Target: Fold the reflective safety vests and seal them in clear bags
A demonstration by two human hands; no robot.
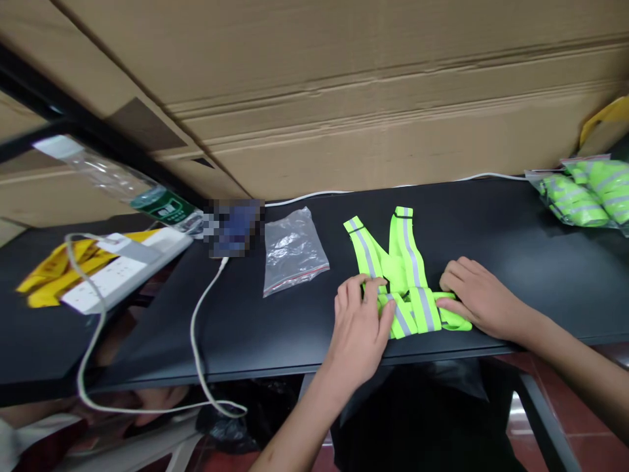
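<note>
A neon-yellow reflective vest [399,269] made of straps with grey stripes lies partly folded on the black table. Its two shoulder straps point away from me, and the waist band is gathered across the near end. My left hand [358,321] is closed over the left end of the band, fingers bent and thumb lying on the strap. On the other side, my right hand [476,296] has the band's right end between its thumb and curled fingers. A flat clear zip bag [293,252] rests to the left of the vest.
Bagged neon vests [584,196] sit at the far right. On the left are a white power strip [118,275], a plastic bottle [162,204], a blurred phone [236,228] and a white cable [194,321]. Cardboard [393,144] walls the back; a chair [540,419] stands below the table edge.
</note>
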